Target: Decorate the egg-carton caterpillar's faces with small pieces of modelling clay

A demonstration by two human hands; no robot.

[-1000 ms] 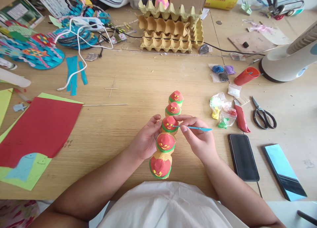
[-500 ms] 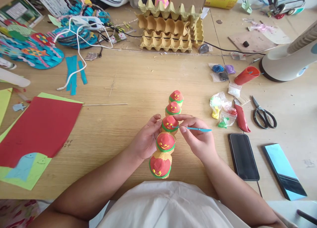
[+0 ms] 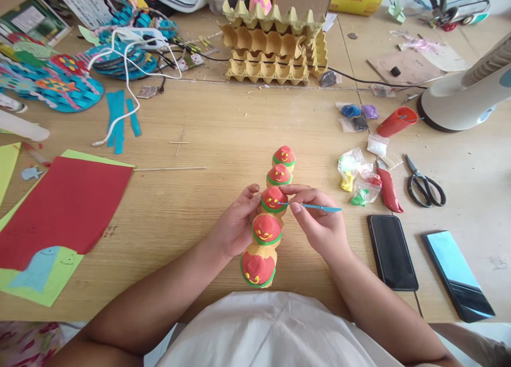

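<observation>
A strip of egg carton cups (image 3: pixel 266 228) runs away from me, each bump covered in red clay with a green band and a yellow smiling face. My left hand (image 3: pixel 238 220) grips the strip's left side near the middle cup, its thumb and fingers around the edge. Between the thumb and fingers of my right hand (image 3: pixel 319 218) is a thin blue clay modelling tool (image 3: pixel 321 208). Its tip touches the middle cup's face beside the yellow mouth. The right forefinger rests against the top of that same cup.
Right of my hands lie bagged clay (image 3: pixel 361 178), a red utility knife (image 3: pixel 389 189), scissors (image 3: pixel 425 183) and two phones (image 3: pixel 393 252). A red cup (image 3: pixel 397 121) stands behind them. Egg cartons (image 3: pixel 269 69) are stacked at the back. Red paper (image 3: pixel 67 207) and a thin stick (image 3: pixel 171 168) lie left.
Both hands, the tool and the cup strip stay almost where they were. At the lower right edge, the dark object has gone and another blurred shape now shows.
</observation>
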